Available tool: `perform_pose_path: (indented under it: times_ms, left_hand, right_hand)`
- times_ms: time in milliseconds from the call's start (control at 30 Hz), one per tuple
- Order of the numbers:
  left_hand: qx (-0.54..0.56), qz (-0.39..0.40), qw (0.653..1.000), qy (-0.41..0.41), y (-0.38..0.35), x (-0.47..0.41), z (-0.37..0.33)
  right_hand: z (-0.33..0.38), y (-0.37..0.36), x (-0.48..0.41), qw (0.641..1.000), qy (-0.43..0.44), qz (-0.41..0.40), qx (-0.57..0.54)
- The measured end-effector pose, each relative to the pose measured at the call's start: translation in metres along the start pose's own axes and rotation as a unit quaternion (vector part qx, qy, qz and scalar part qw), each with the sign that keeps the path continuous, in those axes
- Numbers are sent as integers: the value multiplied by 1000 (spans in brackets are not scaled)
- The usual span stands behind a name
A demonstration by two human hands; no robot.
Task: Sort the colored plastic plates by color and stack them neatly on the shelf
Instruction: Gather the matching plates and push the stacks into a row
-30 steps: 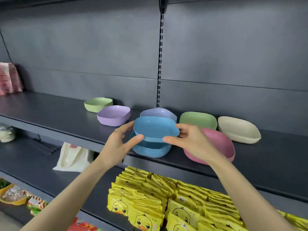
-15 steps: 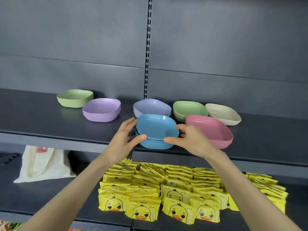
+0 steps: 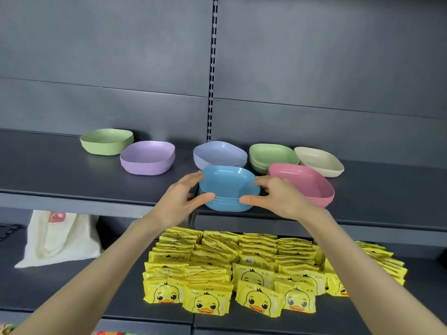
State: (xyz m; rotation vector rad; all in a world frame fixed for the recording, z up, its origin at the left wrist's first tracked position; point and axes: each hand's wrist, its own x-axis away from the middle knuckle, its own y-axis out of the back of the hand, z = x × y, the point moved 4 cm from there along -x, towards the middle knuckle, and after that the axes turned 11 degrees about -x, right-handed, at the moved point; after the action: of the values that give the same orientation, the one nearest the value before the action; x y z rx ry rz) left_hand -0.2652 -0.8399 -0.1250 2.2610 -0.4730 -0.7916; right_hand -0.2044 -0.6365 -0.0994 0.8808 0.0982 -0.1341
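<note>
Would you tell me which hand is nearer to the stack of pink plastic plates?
Right. The right hand holds the right edge of the blue plastic plate stack, beside the pink plastic plates; the left hand holds its left edge, farther away.

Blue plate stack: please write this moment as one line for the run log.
left hand: grips blue plate stack, left side | right hand: grips right side | stack: rests on shelf, beside pink stack

the dark grey shelf (image 3: pixel 48 175) holds a blue stack (image 3: pixel 227 182), pink stack (image 3: pixel 300 180), cream stack (image 3: pixel 319 163), lilac stack (image 3: pixel 147 157), periwinkle stack (image 3: pixel 217 153), left green stack (image 3: pixel 106 141) and right green stack (image 3: pixel 271 155). the yellow packets (image 3: pixel 208 303) show orange-beaked duck faces.
</note>
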Motion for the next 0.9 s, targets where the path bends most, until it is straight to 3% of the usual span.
perform_pose_path:
  times_ms: [267, 367, 667, 900]
  left_hand:
    - [-75, 64, 995, -14, 8, -1, -6]
    - [-136, 46, 989, -14, 21, -11, -14]
    - [-254, -4, 959, -122, 36, -57, -134]
    - [-287, -32, 935, -209, -25, -72, -254]
  right_hand:
    - [12, 2, 3, 999, -3, 43, 32]
    - [19, 18, 5, 999, 11, 39, 29]
    - [19, 136, 39, 987, 50, -95, 122]
    - [-37, 232, 124, 969, 38, -195, 145]
